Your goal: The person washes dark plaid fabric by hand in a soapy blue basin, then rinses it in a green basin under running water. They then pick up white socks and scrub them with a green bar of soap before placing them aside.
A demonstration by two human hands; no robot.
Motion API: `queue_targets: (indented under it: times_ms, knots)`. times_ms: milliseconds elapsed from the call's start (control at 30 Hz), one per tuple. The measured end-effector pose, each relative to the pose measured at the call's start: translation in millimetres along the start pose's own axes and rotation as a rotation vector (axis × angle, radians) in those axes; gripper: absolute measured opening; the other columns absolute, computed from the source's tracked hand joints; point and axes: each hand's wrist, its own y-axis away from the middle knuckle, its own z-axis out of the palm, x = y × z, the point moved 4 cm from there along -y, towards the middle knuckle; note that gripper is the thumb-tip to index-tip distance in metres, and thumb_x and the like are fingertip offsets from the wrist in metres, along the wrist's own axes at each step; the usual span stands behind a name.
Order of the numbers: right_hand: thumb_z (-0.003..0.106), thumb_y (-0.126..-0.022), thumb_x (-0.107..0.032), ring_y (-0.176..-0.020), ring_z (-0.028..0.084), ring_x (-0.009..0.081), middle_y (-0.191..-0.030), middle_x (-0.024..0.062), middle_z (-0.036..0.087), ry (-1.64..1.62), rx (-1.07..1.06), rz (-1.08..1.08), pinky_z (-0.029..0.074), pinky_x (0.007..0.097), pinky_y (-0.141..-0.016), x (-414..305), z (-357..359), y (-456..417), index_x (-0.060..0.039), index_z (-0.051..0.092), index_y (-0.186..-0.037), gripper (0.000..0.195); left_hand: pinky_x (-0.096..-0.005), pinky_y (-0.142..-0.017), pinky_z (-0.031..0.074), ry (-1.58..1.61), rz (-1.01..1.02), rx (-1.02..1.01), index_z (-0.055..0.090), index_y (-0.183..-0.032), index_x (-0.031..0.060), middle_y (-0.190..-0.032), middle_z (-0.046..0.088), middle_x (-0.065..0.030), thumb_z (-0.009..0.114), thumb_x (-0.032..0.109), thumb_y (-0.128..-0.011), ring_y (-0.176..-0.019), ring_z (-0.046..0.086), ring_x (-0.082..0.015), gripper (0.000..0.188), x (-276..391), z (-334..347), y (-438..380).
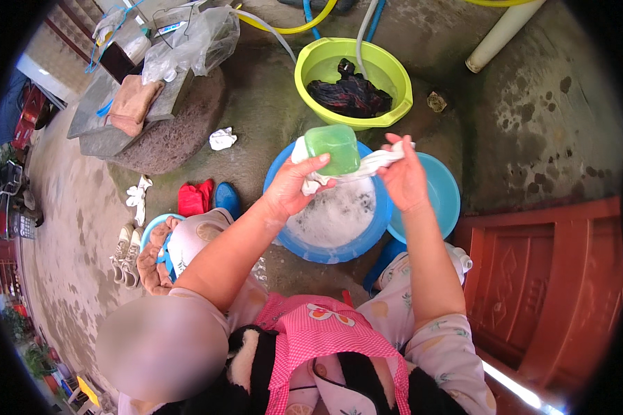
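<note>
My left hand [290, 187] grips a large translucent green bar of soap [333, 149] together with one end of a wet white cloth [371, 165]. The cloth stretches across to my right hand [406, 179], where its other end is pinched between thumb and fingers. Both hands are over a blue basin [319, 253] holding greyish white suds [332, 212]. Partly under my right forearm is a turquoise basin [446, 202]. Farther out, a lime-green basin [302, 96] holds water and a dark garment [350, 96], with a grey hose [363, 46] running into it.
A stone slab [96, 129] at left carries a brown towel [135, 104] and a plastic bag [202, 44]. White cloths [222, 138], a red cloth [195, 197] and a pair of shoes [127, 254] lie left. A red door [524, 280] stands at right.
</note>
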Motion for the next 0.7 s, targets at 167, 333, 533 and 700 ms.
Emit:
queue_targets:
  times_ms: [167,333,533,700]
  knots:
    - [0.057,-0.090,-0.032,-0.105,0.051,0.0166,-0.111,0.0043,0.054,0.172,-0.098,0.087,0.042,0.0343,-0.091,30.9,42.4,17.1,-0.0082,0.047,-0.116,0.037,-0.0324,-0.065,0.055,-0.154,-0.018,-0.130,0.050,-0.121,0.0120,-0.109,0.059,-0.0032,0.064,0.023,-0.085,-0.096,0.059,-0.0171,0.040,-19.4,7.2,-11.7]
    - [0.068,-0.083,-0.015,-0.102,0.055,0.0181,-0.112,0.0057,0.055,0.192,0.152,0.077,0.045,0.0332,-0.088,41.3,25.7,19.3,-0.0065,0.048,-0.116,0.040,-0.0355,-0.078,0.052,-0.061,-0.137,-0.172,0.044,-0.130,0.0104,-0.119,0.056,-0.0053,0.045,0.041,-0.094,-0.102,0.058,-0.0199,0.047,-26.3,12.0,-14.0]
    - [0.065,-0.085,-0.020,-0.101,0.056,0.0195,-0.109,0.0078,0.058,0.033,0.195,0.059,0.046,0.0352,-0.087,25.7,-3.4,12.4,-0.0058,0.047,-0.119,0.040,-0.0332,-0.099,0.039,-0.181,0.058,-0.173,0.035,-0.138,0.0087,-0.125,0.053,-0.0111,0.047,0.028,-0.094,-0.110,0.054,-0.0212,0.049,-10.5,14.4,-17.9]
    - [0.062,-0.087,-0.020,-0.105,0.055,0.0190,-0.115,0.0079,0.056,0.104,0.095,0.139,0.047,0.0323,-0.086,24.9,14.6,21.5,-0.0048,0.044,-0.125,0.045,-0.0339,-0.098,0.038,-0.249,0.194,-0.183,0.029,-0.141,0.0073,-0.123,0.055,-0.0132,0.050,0.005,-0.088,-0.108,0.055,-0.0202,0.057,-8.4,14.8,-17.5]
